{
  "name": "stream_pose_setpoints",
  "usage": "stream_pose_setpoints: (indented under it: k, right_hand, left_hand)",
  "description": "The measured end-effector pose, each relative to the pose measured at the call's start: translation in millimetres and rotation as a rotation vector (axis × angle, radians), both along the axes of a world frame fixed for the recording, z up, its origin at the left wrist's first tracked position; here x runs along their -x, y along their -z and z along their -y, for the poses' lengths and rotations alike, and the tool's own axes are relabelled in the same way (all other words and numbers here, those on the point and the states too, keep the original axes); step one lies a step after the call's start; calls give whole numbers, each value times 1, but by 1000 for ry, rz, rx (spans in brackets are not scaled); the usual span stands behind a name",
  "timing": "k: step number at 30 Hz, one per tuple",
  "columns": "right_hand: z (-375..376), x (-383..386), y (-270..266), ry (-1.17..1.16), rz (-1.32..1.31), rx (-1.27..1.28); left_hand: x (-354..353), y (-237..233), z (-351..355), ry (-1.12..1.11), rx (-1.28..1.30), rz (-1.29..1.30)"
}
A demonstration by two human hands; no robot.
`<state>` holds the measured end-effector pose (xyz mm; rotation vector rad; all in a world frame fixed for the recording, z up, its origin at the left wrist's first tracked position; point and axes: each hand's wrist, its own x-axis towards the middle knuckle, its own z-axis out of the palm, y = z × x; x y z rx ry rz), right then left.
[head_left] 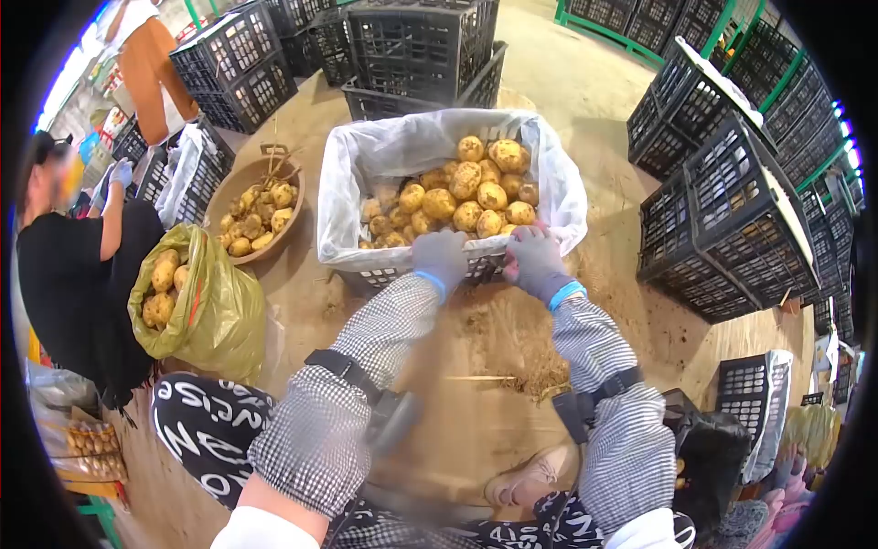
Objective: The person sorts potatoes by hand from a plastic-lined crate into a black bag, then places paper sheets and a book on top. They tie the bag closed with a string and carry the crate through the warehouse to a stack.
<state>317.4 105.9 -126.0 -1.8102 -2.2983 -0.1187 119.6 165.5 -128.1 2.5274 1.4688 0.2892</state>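
Note:
A black plastic crate [389, 276] lined with a white plastic liner [558, 197] stands in front of me, partly filled with potatoes [466, 180] that have soil on them. Both my hands wear grey gloves with blue bands at the wrist. My left hand [441, 259] is closed over the crate's near rim, around its middle. Further right on the same rim, my right hand [533, 263] grips the edge and the liner, its fingertips partly hidden.
Left of the crate are a brown basket [291, 220] of potatoes and a yellow-green sack [229, 316] of potatoes. A person in black [78, 274] sits beyond the sack. Stacked black crates [416, 46] stand behind, with more crates [722, 224] on the right.

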Motion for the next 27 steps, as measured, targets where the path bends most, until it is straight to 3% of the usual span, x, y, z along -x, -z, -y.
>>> stream_pose_setpoints:
  k: [3, 6, 12, 15, 16, 17, 18, 19, 21, 24, 26, 27]
  right_hand:
    - [11, 14, 0, 160, 86, 163]
    - [71, 44, -47, 116, -101, 249]
    - [214, 78, -59, 47, -323, 263]
    - [256, 61, -78, 36, -670, 573]
    - [271, 46, -74, 199, -911, 547]
    - [282, 27, -71, 369, -1142, 504]
    - [287, 12, -90, 542, -1177, 314]
    - [286, -22, -73, 527, -1454, 77]
    - [298, -73, -64, 682, -1236, -331]
    - [321, -109, -1, 907, -1074, -259]
    - [335, -104, 60, 984, -583, -152]
    - [351, -86, 78, 847, -222, -70]
  left_hand:
    - [4, -31, 23, -8, 108, -92]
    - [25, -8, 51, 7, 137, -128]
    - [75, -31, 167, 138, 300, -207]
    - [97, -47, 220, 235, 368, -230]
    - [103, -49, 236, 250, 415, -244]
    - [106, -51, 247, 264, 454, -254]
    - [109, -55, 254, 282, 491, -264]
    - [109, -62, 255, 330, 565, -302]
    - [108, -71, 242, 421, 702, -362]
    - [114, -18, 213, 472, 658, 6]
    - [93, -23, 212, 407, 575, 88]
    - [77, -26, 217, 352, 531, 98]
